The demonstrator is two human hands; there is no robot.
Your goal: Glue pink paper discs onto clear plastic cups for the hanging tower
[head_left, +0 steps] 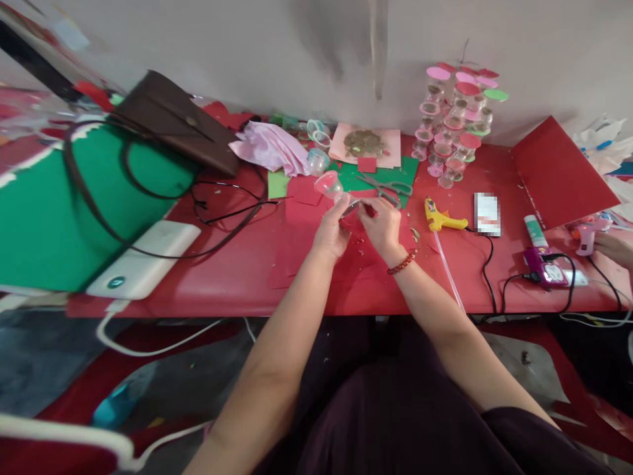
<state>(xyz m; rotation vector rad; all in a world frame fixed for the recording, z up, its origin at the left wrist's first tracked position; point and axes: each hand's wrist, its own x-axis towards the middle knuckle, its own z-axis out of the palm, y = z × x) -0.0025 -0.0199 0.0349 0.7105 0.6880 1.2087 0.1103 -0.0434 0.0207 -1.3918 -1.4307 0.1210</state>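
My left hand (pixel 333 232) and my right hand (pixel 384 225) meet over red paper (pixel 304 227) at the middle of the table. The fingers of both are closed around a small, shiny, clear piece (pixel 351 208), mostly hidden by them; its kind cannot be made out. Just beyond my left thumb is a clear plastic cup with a pink-red end (pixel 328 183); whether the thumb touches it is unclear. Grey-handled scissors (pixel 395 187) lie partly open on green paper (pixel 349 177) behind my right hand. To the right rests a yellow glue gun (pixel 442 216) with a clear glue stick.
Joined clear cups with coloured discs (pixel 455 125) stand at the back right. A brown bag (pixel 178 122), a pink cloth (pixel 271 148) and a white power bank (pixel 146 260) are to the left. Another person's hand (pixel 613 247) holds a pink glue gun (pixel 588 236) at far right, near cords.
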